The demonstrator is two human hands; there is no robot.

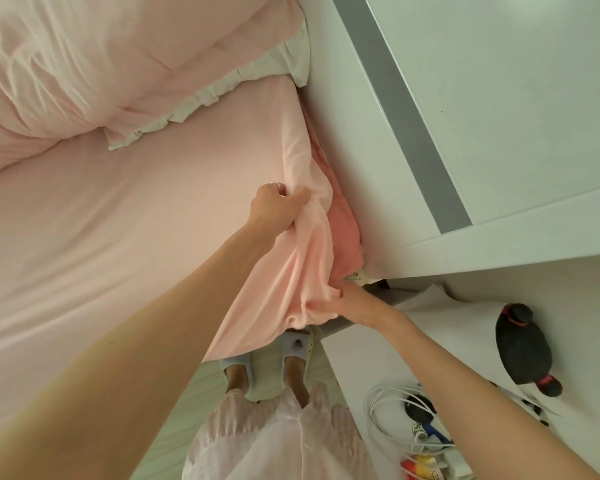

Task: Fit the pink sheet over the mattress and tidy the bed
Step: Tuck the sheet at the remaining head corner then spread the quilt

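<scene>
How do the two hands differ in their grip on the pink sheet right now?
The left hand bunches the pink sheet in a fist up on the mattress edge; the right hand pinches its gathered hem lower, at the corner. The left wears a ring; the right shows none. Both grip the same sheet.

A home bedroom: pink-sheeted bed [118, 220], frilled pillow [118, 64], white wardrobe [499, 98].

Honestly there was nothing readable anywhere. The only hint of print was on a red and yellow item [417, 470] at the bottom edge of the white table [347, 355], and that was way too small and blurry to make out.
</scene>
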